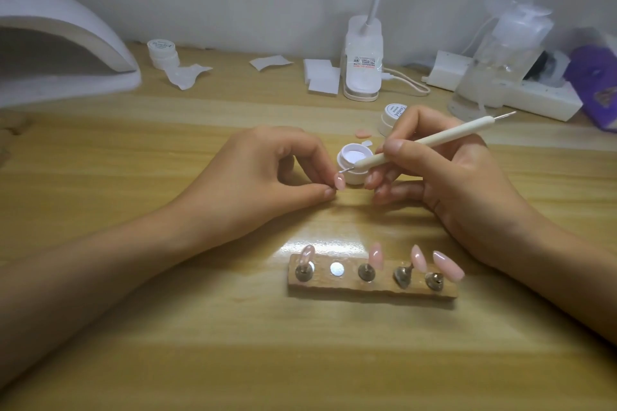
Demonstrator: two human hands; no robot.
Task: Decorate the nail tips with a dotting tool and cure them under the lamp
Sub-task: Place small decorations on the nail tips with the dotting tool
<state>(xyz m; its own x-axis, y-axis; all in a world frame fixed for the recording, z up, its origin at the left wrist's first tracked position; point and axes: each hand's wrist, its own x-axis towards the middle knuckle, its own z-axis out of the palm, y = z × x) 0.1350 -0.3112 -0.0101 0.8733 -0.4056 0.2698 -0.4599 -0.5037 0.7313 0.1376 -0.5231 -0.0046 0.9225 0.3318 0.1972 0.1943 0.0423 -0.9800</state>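
Far left of my left hand (267, 183), past bare wooden table (133, 150), stands the curing lamp (60, 53). That hand pinches a pink nail tip (339, 181) between thumb and forefinger. Just right, beside the open gel pot (354, 163), my right hand (460, 183) grips the dotting tool (424, 143) pen-style, its point at the nail tip.

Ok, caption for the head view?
Left hand pinches a pink nail tip; right hand holds the dotting tool to it, beside an open pot.

Far on the bench (167, 327) we see a desk lamp base (363, 57) with white pads (322, 77) just left. Far right stand a pump bottle (500, 53) and a purple packet (594, 77).
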